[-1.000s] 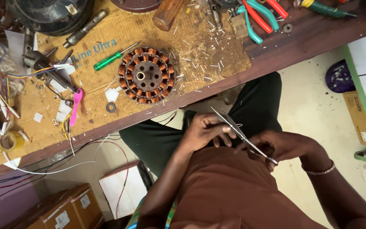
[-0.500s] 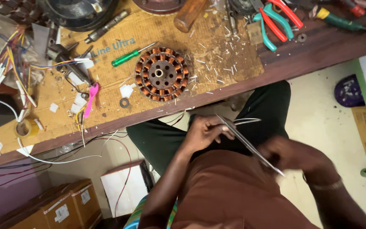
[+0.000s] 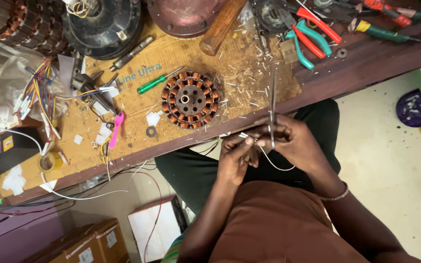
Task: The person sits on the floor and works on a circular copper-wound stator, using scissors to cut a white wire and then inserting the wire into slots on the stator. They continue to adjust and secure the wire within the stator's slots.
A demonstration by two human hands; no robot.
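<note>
My right hand (image 3: 296,143) grips scissors (image 3: 272,109); my left fingers (image 3: 242,146) pinch a thin white wire (image 3: 274,164), light and limp, I judge, best held near its end.

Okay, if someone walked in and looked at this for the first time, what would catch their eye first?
Most likely the round copper-wound stator, lying flat mid-bench on the cardboard sheet. Just below the bench edge, the right hand holds slim scissors pointing up, while the left hand pinches a thin white wire beside them. Bright red and teal pliers stand out at the bench's upper right.
</note>
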